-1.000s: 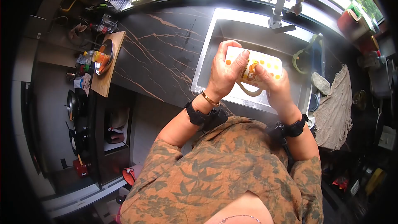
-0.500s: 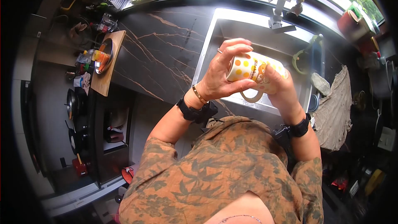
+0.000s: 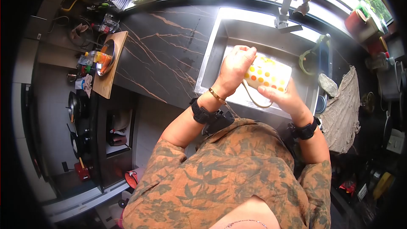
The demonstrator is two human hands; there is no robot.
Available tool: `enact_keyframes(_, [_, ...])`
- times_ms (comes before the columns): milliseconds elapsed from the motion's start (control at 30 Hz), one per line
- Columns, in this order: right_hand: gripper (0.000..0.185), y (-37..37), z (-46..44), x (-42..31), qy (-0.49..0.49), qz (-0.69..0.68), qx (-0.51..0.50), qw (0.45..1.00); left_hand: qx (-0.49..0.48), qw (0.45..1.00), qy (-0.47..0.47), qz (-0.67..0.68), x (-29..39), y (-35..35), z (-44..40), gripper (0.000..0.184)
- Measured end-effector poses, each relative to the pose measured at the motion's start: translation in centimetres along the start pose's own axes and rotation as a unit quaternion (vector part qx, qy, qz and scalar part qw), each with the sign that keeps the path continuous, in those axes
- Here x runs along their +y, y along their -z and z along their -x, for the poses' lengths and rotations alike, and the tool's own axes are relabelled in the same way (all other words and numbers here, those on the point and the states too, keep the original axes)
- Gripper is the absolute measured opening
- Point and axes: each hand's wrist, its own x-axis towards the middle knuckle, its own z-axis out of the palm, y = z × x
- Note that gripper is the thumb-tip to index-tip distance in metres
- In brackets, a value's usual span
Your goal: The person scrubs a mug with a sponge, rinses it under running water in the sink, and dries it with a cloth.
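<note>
Over the sink, a white cylindrical container (image 3: 271,75) with yellow and orange dots lies tilted on its side between my hands. A beige loop (image 3: 256,100) hangs from its lower left side. My left hand (image 3: 238,68) is closed at the left end, its fingers curled in a pinch; what exactly they grip there is hidden. My right hand (image 3: 289,99) holds the right end from below, the thumb along the near side and the other fingers mostly behind the container.
The steel sink (image 3: 206,65) lies beneath, its faucet (image 3: 286,19) at the back with a cloth draped over it. A blue-rimmed basin (image 3: 325,55) stands at the sink's right, near a grey rag (image 3: 341,114). Left on the counter are a wooden board (image 3: 115,68) and a pan.
The container has turned, so its printed lettering and bear picture no longer show. My left hand has gone from a wide grasp to curled fingers, slightly lower. The loop looks longer.
</note>
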Motion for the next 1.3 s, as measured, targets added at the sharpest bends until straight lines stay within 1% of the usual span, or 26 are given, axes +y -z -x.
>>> enact_keyframes(33, [0.041,0.2,-0.2,0.0,-0.002,-0.002,0.017,1.0,0.02,0.999,-0.022,-0.027,-0.2,0.1,0.0,0.031])
enact_keyframes(67, [0.032,0.4,-0.3,-0.2,0.001,0.016,0.044,0.999,0.017,0.997,-0.041,-0.064,-0.2,0.0,0.2,0.035])
enact_keyframes(133, [0.029,0.4,-0.6,0.2,-0.011,-0.045,0.111,0.993,0.011,0.987,-0.085,-0.139,0.8,-0.2,0.8,0.042])
enact_keyframes(233, [0.023,0.7,-0.8,-0.5,-0.026,-0.125,0.187,0.974,-0.063,0.985,-0.152,-0.057,0.8,-0.3,1.3,0.059])
enact_keyframes(267, [0.022,1.2,-1.0,-1.1,-0.035,-0.144,0.199,0.969,-0.089,0.98,-0.172,-0.051,0.2,0.0,1.1,0.078])
enact_keyframes(300, [0.021,1.5,-1.3,-1.3,-0.044,-0.164,0.21,0.963,-0.086,0.968,-0.214,-0.096,-0.3,0.4,0.9,0.083])
enact_keyframes(367, [0.035,1.5,-1.3,-1.3,-0.029,-0.134,0.173,0.975,-0.081,0.934,-0.294,-0.185,-0.8,0.9,0.7,0.092])
enact_keyframes(400, [0.04,1.2,-1.3,-1.5,-0.031,-0.131,0.148,0.98,-0.076,0.96,-0.238,-0.123,-0.7,0.8,0.6,0.096])
enact_keyframes(433, [0.045,1.1,-1.3,-1.6,-0.033,-0.128,0.122,0.984,-0.077,0.969,-0.203,-0.12,-0.4,0.7,0.5,0.092])
enact_keyframes(467, [0.062,1.3,-0.6,-0.5,-0.054,-0.052,0.093,0.993,-0.077,0.976,-0.167,-0.118,0.3,0.6,0.4,0.089])
enact_keyframes(500, [0.064,1.3,-0.4,-0.1,-0.015,-0.064,0.038,0.997,-0.076,0.982,-0.131,-0.116,1.0,0.4,0.5,0.085])
enact_keyframes(533, [0.067,1.3,-0.5,0.2,0.024,-0.075,-0.018,0.997,-0.079,0.99,-0.09,-0.077,1.5,0.2,0.5,0.071])
enact_keyframes(567, [0.069,1.3,-0.6,0.3,0.063,-0.086,-0.076,0.991,-0.076,0.988,-0.089,-0.1,1.5,0.1,0.6,0.068])
enact_keyframes(600, [0.067,1.5,-0.4,-0.4,0.037,-0.099,-0.114,0.988,-0.073,0.986,-0.085,-0.124,1.4,0.1,0.8,0.064])
enact_keyframes(667, [0.06,1.7,-0.8,-1.3,0.073,0.056,-0.117,0.989,-0.06,0.98,-0.103,-0.16,1.0,-0.1,0.8,0.057])
enact_keyframes(700, [0.057,1.8,-0.7,-1.4,0.088,0.134,-0.116,0.98,-0.046,0.982,-0.101,-0.151,1.0,-0.2,0.9,0.057])
enact_keyframes(733, [0.051,1.7,-0.4,-1.3,0.06,0.091,-0.076,0.991,-0.033,0.985,-0.099,-0.14,1.2,-0.3,1.0,0.057])
enact_keyframes(833, [0.041,1.5,-0.5,-1.0,0.032,0.117,0.001,0.993,-0.003,0.981,-0.119,-0.154,0.9,-0.2,0.8,0.06])
enact_keyframes(867, [0.036,1.0,-0.6,-0.6,0.046,0.077,0.038,0.995,0.002,0.978,-0.129,-0.166,0.8,-0.2,0.7,0.061])
enact_keyframes(967, [0.034,0.1,-0.9,-0.3,0.086,0.05,0.114,0.988,-0.011,0.973,-0.163,-0.164,0.8,0.0,0.4,0.062])
enact_keyframes(1033, [0.035,0.8,-1.2,-0.3,0.087,0.024,0.16,0.983,-0.023,0.977,-0.172,-0.127,0.8,-0.3,0.6,0.062])
enact_keyframes(1067, [0.033,1.4,-1.3,-0.6,0.056,-0.003,0.166,0.985,-0.026,0.98,-0.17,-0.099,1.2,-0.7,1.1,0.061])
enact_keyframes(1133, [0.04,2.3,-1.5,-1.0,0.024,-0.029,0.086,0.996,-0.031,0.983,-0.168,-0.064,1.0,-1.0,1.2,0.06])
enact_keyframes(1233, [0.049,2.9,-0.7,-0.2,-0.056,-0.033,-0.043,0.997,-0.061,0.991,-0.058,-0.1,1.5,-0.4,0.3,0.057])
enact_keyframes(1267, [0.051,3.0,-0.4,0.2,-0.081,-0.028,-0.083,0.993,-0.078,0.991,-0.042,-0.103,1.1,-0.4,-0.1,0.055])
enact_keyframes(1300, [0.053,2.4,-0.4,-0.6,-0.071,-0.054,-0.119,0.989,-0.08,0.992,-0.016,-0.093,1.0,-0.3,-0.2,0.054])
